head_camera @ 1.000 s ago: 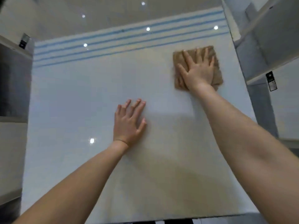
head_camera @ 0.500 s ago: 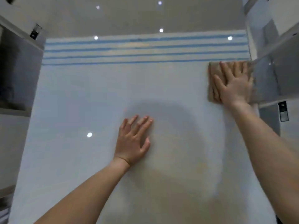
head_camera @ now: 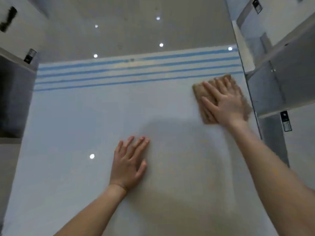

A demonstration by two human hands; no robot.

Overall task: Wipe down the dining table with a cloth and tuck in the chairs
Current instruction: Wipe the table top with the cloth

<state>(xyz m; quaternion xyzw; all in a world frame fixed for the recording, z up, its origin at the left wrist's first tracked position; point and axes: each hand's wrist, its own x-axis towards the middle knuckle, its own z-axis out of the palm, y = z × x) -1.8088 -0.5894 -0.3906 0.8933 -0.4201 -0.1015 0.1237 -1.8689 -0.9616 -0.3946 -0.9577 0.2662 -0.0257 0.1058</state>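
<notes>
A folded tan cloth (head_camera: 201,94) lies flat at the right of the frame, near the glossy white counter's (head_camera: 85,125) right edge.

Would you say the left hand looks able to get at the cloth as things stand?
Probably yes: only bare table lies between the left hand and the cloth, though the right hand presses flat over most of it, leaving its left edge free.

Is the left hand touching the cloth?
No, the left hand lies flat on the bare table, apart from the cloth, which the right hand presses.
</notes>
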